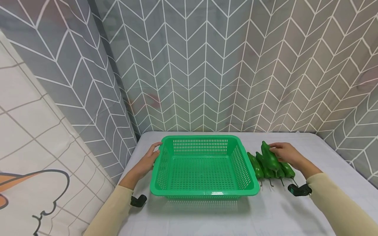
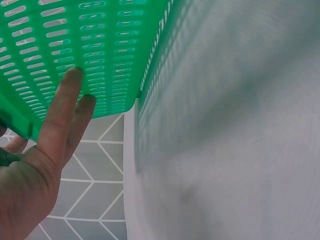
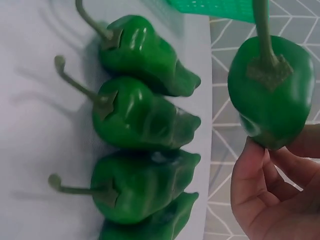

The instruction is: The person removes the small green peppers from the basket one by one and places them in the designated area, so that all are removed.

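A green plastic basket (image 1: 200, 192) with slotted walls stands on the white-covered table, its inside bare. At its left side, my left hand (image 1: 149, 160) holds the rim. In the left wrist view, two fingers (image 2: 60, 115) of that hand lie against the slotted outer wall. My right hand (image 1: 284, 152) pinches a green pepper (image 1: 269, 158) between thumb and fingers, raised over the others. In the right wrist view, the held pepper (image 3: 270, 100) has its stem end toward the camera. Below it, several green peppers (image 3: 145, 120) lie side by side with curved stems.
The pepper row (image 1: 255, 165) lies close along the basket's right wall. White cloth covers the table (image 1: 203, 219), which reaches back to a grey curtain (image 1: 195, 65) with white zigzag lines. White patterned fabric (image 1: 38, 137) hangs at the left.
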Available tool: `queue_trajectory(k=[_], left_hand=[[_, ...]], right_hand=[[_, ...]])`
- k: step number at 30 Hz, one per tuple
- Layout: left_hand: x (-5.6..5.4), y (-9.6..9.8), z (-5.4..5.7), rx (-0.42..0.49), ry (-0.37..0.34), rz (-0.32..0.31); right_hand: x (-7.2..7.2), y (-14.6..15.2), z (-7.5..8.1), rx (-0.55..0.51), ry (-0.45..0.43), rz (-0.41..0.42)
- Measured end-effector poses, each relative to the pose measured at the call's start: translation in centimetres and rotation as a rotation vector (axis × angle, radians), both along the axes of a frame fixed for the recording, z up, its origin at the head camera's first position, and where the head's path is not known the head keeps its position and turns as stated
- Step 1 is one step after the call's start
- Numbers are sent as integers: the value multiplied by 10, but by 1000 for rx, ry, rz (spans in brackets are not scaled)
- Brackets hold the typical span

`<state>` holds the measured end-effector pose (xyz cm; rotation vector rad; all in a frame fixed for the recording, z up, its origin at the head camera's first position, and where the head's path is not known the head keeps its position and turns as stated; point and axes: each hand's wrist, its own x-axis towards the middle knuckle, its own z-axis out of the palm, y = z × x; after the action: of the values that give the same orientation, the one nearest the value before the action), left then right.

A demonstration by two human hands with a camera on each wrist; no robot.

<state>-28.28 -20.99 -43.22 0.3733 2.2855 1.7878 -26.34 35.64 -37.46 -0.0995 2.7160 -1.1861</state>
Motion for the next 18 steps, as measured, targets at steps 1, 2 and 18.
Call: queue_trajectory(k=[1,2,18], left_hand=[[0,0,0,1,-2,3],[0,0,0,2,-3,1],[1,-2,-1,-2,3,0]], right_hand=[[0,2,-1,4,2,-4],[1,4,-1,7,2,-7],[0,34,-13,35,-13,-60]])
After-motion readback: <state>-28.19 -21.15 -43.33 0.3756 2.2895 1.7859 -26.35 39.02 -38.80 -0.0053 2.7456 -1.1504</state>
